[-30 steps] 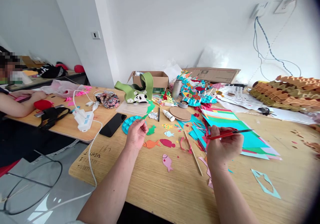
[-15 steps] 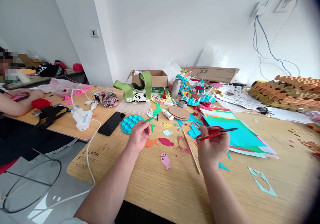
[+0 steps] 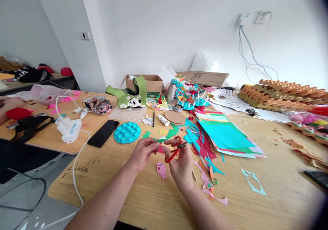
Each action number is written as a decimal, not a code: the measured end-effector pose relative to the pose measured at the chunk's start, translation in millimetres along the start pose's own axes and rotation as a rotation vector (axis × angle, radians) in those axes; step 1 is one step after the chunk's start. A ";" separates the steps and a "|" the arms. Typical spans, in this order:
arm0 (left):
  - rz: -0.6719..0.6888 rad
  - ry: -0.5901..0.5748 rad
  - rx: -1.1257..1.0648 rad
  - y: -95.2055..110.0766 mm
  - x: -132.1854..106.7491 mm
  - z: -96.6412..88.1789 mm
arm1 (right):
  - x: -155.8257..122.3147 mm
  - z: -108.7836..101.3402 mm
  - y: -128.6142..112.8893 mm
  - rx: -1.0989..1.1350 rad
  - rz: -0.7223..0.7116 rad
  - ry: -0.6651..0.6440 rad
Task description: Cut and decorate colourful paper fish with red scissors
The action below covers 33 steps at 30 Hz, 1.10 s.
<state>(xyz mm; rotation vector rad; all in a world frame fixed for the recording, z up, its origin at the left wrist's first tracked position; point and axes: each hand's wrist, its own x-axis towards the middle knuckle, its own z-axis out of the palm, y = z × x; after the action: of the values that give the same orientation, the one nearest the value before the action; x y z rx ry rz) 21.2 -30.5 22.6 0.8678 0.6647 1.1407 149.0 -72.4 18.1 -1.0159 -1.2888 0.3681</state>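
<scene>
My left hand (image 3: 143, 152) is closed in a pinch on a curved strip of green paper (image 3: 172, 132), which stretches to the right above the table. Close beside it, my right hand (image 3: 181, 168) grips red-handled scissors (image 3: 172, 156), their dark blades pointing right. The right fingertips are near the green paper; I cannot tell if they touch it. Below the hands lies a pink paper fish (image 3: 161, 170). A crimson paper piece (image 3: 161, 150) is partly hidden behind my fingers. A yellow spotted fish (image 3: 161, 131) and a small green cutout (image 3: 146, 134) lie farther back.
Left of the hands are a blue woven disc (image 3: 127, 132), a phone (image 3: 103, 133) and a white power strip (image 3: 68, 129) with its cable. Coloured sheets (image 3: 225, 131) and paper scraps (image 3: 205, 144) lie right. Behind stand a green panda bag (image 3: 132, 98) and a metal bottle (image 3: 171, 92).
My right hand has come left with the scissors, close to my left hand. The green paper has swung from pointing up to lying more level. The view has shifted right.
</scene>
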 end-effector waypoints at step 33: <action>0.022 -0.092 0.225 -6.5 1.1 -3.3 | 10.0 -4.0 9.0 0.062 0.156 -0.030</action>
<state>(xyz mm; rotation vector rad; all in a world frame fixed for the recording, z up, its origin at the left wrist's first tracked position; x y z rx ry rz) 21.9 -29.7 15.3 1.1148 0.7178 1.0512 158.3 -62.0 17.4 -1.0646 -1.2206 0.5410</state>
